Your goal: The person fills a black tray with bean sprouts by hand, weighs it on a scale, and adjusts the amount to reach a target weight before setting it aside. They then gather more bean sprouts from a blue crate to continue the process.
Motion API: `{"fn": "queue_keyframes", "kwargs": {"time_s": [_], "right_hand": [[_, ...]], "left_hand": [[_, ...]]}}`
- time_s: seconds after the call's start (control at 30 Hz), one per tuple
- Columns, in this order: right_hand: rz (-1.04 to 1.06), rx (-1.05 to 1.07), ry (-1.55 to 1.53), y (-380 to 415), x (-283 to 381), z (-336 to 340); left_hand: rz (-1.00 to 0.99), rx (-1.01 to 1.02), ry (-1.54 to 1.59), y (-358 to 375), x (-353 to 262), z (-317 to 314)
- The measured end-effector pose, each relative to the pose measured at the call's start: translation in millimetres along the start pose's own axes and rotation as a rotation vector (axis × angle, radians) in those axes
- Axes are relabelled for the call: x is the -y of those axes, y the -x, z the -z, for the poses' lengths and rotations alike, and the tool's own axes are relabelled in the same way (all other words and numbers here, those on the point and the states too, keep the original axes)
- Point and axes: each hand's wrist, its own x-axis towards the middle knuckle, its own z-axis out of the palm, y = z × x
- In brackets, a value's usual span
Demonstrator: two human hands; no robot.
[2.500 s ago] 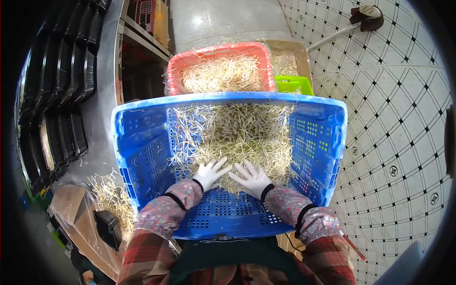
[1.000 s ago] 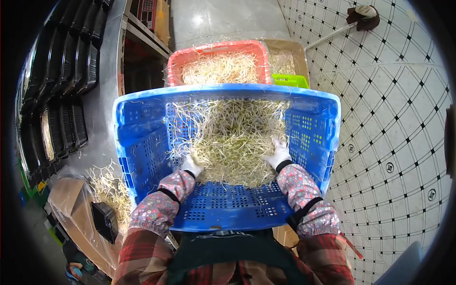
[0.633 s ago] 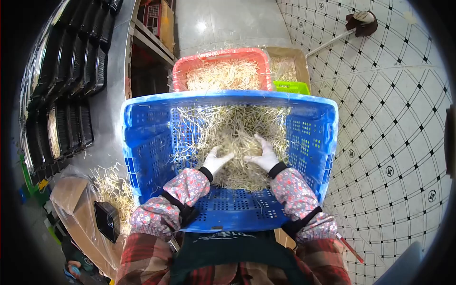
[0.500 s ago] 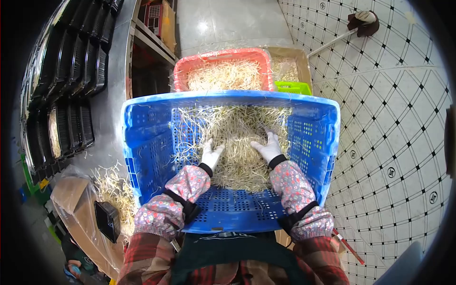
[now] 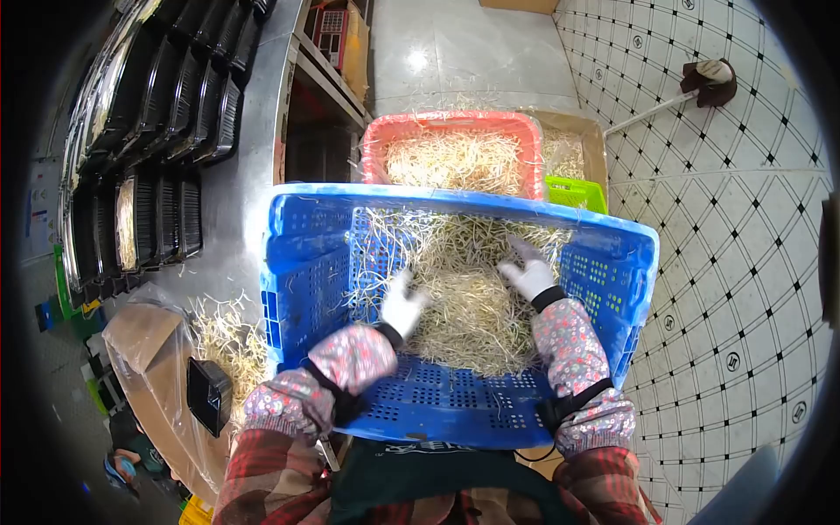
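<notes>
A large blue perforated crate point(image 5: 459, 194) stands in front of me, tilted so that its inside faces me. In it lies a dense pile of pale, thin bean sprouts point(image 5: 472, 319), darker toward the back wall. My left hand point(image 5: 402, 306), in a white glove and slightly blurred, is at the left side of the pile with thumb and fingers apart. On the right side, my right hand point(image 5: 528, 276), also gloved, rests against the sprouts with its fingers spread. Some of its fingertips are hard to make out among the strands. Neither hand grips a clump.
Behind the crate are a red basket point(image 5: 535, 157) of sprouts, a cardboard box point(image 5: 595, 144) and a green crate point(image 5: 579, 194). Stacked black trays point(image 5: 166, 101) stand on a metal table at left. Below them, a black tray point(image 5: 208, 395) lies by loose sprouts. A long-handled mop point(image 5: 713, 83) lies right.
The view has shifted, so the crate appears farther right and lower. My left hand has come off the pile's left edge slightly toward me; my right hand stays on the right side.
</notes>
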Motion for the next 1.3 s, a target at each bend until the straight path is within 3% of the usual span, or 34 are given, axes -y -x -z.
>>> {"fn": "queue_keyframes", "kwargs": {"time_s": [0.03, 0.07, 0.1, 0.13, 0.17, 0.3, 0.37, 0.43, 0.5, 0.53, 0.67, 0.77, 0.87, 1.03, 1.07, 1.1, 1.17, 1.23, 1.27, 1.3], "right_hand": [[-0.093, -0.091, -0.028, -7, -9, 1], [-0.112, -0.171, -0.144, -12, -24, -5], [-0.117, -0.173, -0.139, -17, -29, -7], [-0.157, -0.185, -0.005, -22, -33, -7], [-0.201, -0.193, 0.131, -24, -38, -8], [-0.142, -0.168, 0.125, -18, -29, -41], [-0.103, -0.044, 0.122, 2, 13, -41], [-0.054, 0.125, 0.298, 26, 55, -34], [-0.005, 0.263, 0.565, 50, 81, -28], [0.048, 0.247, 0.600, 60, 78, -32], [-0.010, 0.299, 0.661, 65, 70, -34], [-0.009, 0.295, 0.496, 58, 56, -35], [0.034, 0.230, 0.389, 55, 30, -36], [-0.046, 0.175, 0.228, 51, 6, -14], [-0.016, -0.020, 0.268, 50, -5, -8], [-0.176, 0.012, 0.146, 46, 3, 13], [-0.054, -0.213, -0.155, 43, -10, 26], [-0.090, -0.192, -0.175, 41, 0, 33], [-0.118, -0.087, -0.069, 37, -1, 25], [-0.146, 0.018, 0.036, 32, 3, 19]], "left_hand": [[-0.013, -0.186, -0.113, -34, 5, 16], [0.051, -0.286, 0.056, -69, 22, 27], [0.039, -0.474, -0.250, -106, 56, 24], [0.017, -0.532, -0.238, -134, 76, 20], [0.038, -0.474, -0.268, -141, 58, 21], [-0.469, -0.291, -0.432, -134, 45, -45], [-0.388, 0.160, -0.019, -108, 16, -48], [-0.480, 0.266, -0.431, -62, -21, -15], [-0.675, 0.460, -0.598, -45, -23, 4], [-0.665, 0.556, -0.697, -39, -29, 9], [-0.657, 0.488, -0.939, -35, -49, -12], [-0.490, 0.445, -0.889, -35, -49, -28], [-0.388, 0.377, -0.548, -36, -31, -30], [-0.523, 0.309, -0.473, -21, -33, -9], [-0.534, 0.300, -0.526, -20, -28, -2], [-0.546, 0.289, -0.578, -18, -23, 5], [-0.632, 0.301, -0.644, -8, -23, 14], [-0.839, 0.279, -0.499, 4, -43, 1], [-0.774, 0.377, -0.529, 1, -37, -1], [-0.774, 0.472, -0.640, 18, -73, -17]]}}
